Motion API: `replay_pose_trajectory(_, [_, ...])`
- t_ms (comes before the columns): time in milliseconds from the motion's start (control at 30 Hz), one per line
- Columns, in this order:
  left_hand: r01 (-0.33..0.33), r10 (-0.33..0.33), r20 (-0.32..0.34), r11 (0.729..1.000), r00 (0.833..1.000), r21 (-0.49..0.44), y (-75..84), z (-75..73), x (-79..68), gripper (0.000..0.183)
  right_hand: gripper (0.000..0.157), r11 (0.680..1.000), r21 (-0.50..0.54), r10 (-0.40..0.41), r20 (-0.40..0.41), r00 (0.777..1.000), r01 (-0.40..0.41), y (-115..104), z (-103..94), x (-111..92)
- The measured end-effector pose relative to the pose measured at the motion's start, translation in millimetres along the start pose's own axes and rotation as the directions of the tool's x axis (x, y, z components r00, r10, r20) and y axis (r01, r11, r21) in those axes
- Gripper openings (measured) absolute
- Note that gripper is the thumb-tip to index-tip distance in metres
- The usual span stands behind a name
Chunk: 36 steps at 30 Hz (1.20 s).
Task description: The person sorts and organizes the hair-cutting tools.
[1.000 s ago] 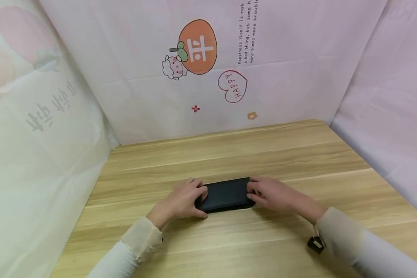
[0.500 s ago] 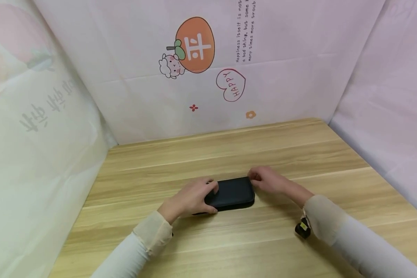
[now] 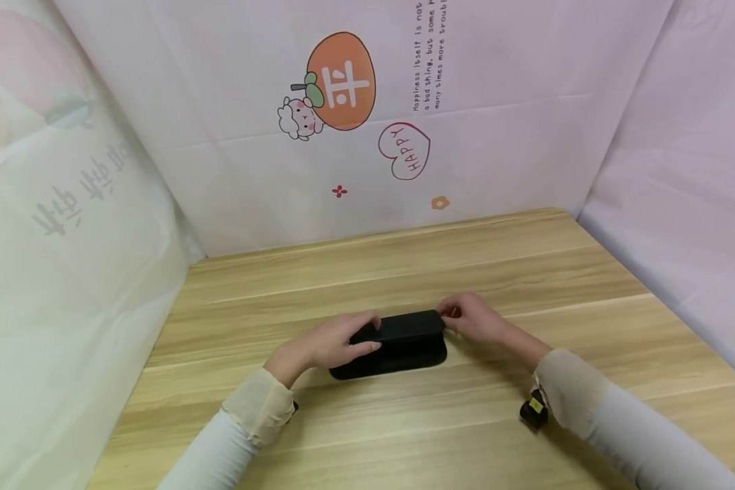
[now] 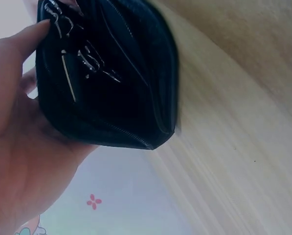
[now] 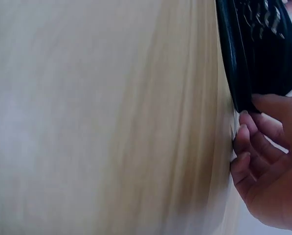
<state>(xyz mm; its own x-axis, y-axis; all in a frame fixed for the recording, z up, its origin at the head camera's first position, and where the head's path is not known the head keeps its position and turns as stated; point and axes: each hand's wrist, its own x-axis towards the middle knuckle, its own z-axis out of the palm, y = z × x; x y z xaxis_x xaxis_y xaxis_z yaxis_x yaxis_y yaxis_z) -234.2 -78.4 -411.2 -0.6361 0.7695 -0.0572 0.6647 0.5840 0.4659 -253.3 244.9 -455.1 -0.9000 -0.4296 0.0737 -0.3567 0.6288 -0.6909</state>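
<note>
A black zip case (image 3: 410, 328) lies on the table, its upper half raised so a dark gap faces the person. My left hand (image 3: 331, 344) grips the raised half near its left end, thumb at the front edge and fingers over the top. At the back right corner, my right hand (image 3: 474, 318) pinches the case between thumb and index finger. Looking into it from the left wrist, shiny metal pieces with loops (image 4: 89, 61) show against the dark lining, and zip teeth run along the edges. The right wrist view has the right thumb (image 5: 270, 104) on the case's end.
The case rests on a light wood-grain table (image 3: 318, 435). White printed sheets (image 3: 245, 184) hang behind the table and at both sides. A small black device (image 3: 534, 410) hangs under the right cuff.
The case was closed flat and now its upper half is lifted by my left hand. My right hand went from the right end to the back right corner and stays there.
</note>
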Motion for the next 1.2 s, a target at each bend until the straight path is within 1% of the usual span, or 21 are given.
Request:
replay_pose_trajectory(100, [0.000, 0.000, -0.017, 1.000, 1.000, -0.004, -0.2, -1.1, -0.1, 0.040, 0.011, 1.000, 0.005, 0.020, -0.036, 0.999, -0.020, -4.8, 4.1, 1.3])
replay_pose_trajectory(233, [0.015, -0.015, -0.015, 1.000, 1.000, -0.005, 0.5, -1.2, -1.1, 0.042, 0.013, 0.998, 0.022, 0.054, -0.082, 0.995, -0.052, -9.3, 10.4, 2.9])
replay_pose_trajectory(300, [0.022, -0.022, -0.017, 1.000, 1.000, -0.011, 0.0, -0.6, -1.3, 0.042, 0.015, 0.997, 0.027, 0.069, -0.103, 0.992, -0.066, -10.8, 12.7, 3.4])
replay_pose_trajectory(433, [0.023, -0.024, -0.038, 0.999, 0.999, -0.024, -2.3, -0.5, 0.3, 0.040, 0.013, 0.996, 0.035, 0.090, -0.135, 0.987, -0.086, -14.0, 16.2, 4.9])
replay_pose_trajectory(500, [0.024, -0.025, -0.049, 1.000, 0.998, -0.014, -3.6, -0.4, 1.6, 0.038, 0.011, 0.994, 0.037, 0.104, -0.150, 0.983, -0.099, -15.6, 17.6, 5.3])
replay_pose_trajectory(700, [0.031, -0.027, -0.078, 0.999, 0.997, 0.044, -5.4, -0.6, 4.7, 0.033, 0.009, 0.986, 0.087, 0.159, -0.197, 0.967, -0.145, -18.7, 20.8, 4.5])
replay_pose_trajectory(800, [0.035, -0.030, -0.087, 0.998, 0.996, 0.060, -5.8, -0.8, 5.7, 0.033, 0.006, 0.985, 0.098, 0.160, -0.201, 0.966, -0.142, -17.9, 21.5, 4.7])
replay_pose_trajectory(833, [0.035, -0.029, -0.088, 0.997, 0.996, 0.062, -5.8, -0.9, 5.8, 0.033, 0.003, 0.986, 0.091, 0.158, -0.196, 0.968, -0.142, -17.6, 21.2, 5.0])
replay_pose_trajectory(900, [0.030, -0.025, -0.087, 0.998, 0.996, 0.059, -6.0, -0.5, 5.9, 0.033, 0.004, 0.987, 0.083, 0.152, -0.170, 0.974, -0.140, -16.0, 19.9, 5.8])
replay_pose_trajectory(967, [0.018, -0.014, -0.081, 0.999, 0.997, 0.043, -5.8, -0.2, 4.9, 0.034, 0.006, 0.990, 0.071, 0.134, -0.123, 0.983, -0.126, -14.2, 17.3, 7.1])
replay_pose_trajectory(1033, [0.009, -0.007, -0.070, 1.000, 0.998, 0.027, -5.9, 0.4, 3.3, 0.036, 0.008, 0.992, 0.068, 0.108, -0.056, 0.993, -0.104, -10.9, 13.6, 8.9])
replay_pose_trajectory(1100, [0.002, -0.002, -0.053, 1.000, 0.999, 0.009, -5.7, 1.4, 1.5, 0.038, 0.011, 0.990, 0.110, 0.084, 0.025, 0.996, -0.086, -6.5, 9.1, 10.3])
replay_pose_trajectory(1200, [-0.008, 0.008, -0.039, 1.000, 0.999, -0.006, -5.5, 3.8, -0.6, 0.041, 0.016, 0.982, 0.172, 0.061, 0.118, 0.991, -0.081, 0.3, 2.6, 12.2])
